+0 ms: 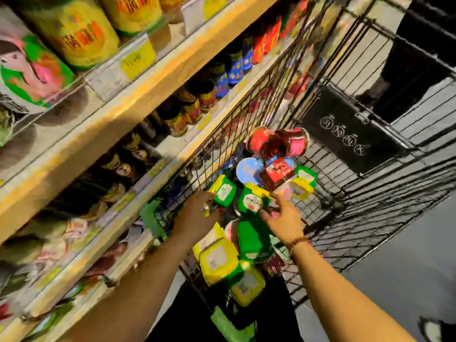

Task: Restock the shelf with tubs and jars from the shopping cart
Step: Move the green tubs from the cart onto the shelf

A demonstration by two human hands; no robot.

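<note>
- Head camera looks steeply down an aisle: the shelf [103,134] fills the left side, its pale wooden front edges running from bottom left to top right.
- On the top tier stand large yellow canisters [74,28]. The tier below holds a row of dark jars [177,117], with yellow price tags [137,61] along the edges.
- The wire shopping cart [246,134] is parked just beside the shelf, and its left wall runs nearly against the shelf fronts, leaving only a narrow gap.
- Grey floor [407,267] lies open to the right of the cart.
- A black flap [345,129] with white symbols hangs at the cart's far end.
- Green and yellow tubs [217,260] are heaped inside the cart, crowding its near end and middle. Two red tubs [276,141] and a blue lid [248,170] lie farther back, and bare wire shows along the right side.
- The left hand [197,215] reaches down just inside the cart's left wall, fingers bent beside a small green tub [223,191]. Blur hides whether it holds anything.
- The right hand [283,218], with a beaded bracelet [299,243] at the wrist, has its fingers spread loosely just beside a green tub with a round white label [253,199], gripping nothing.
</note>
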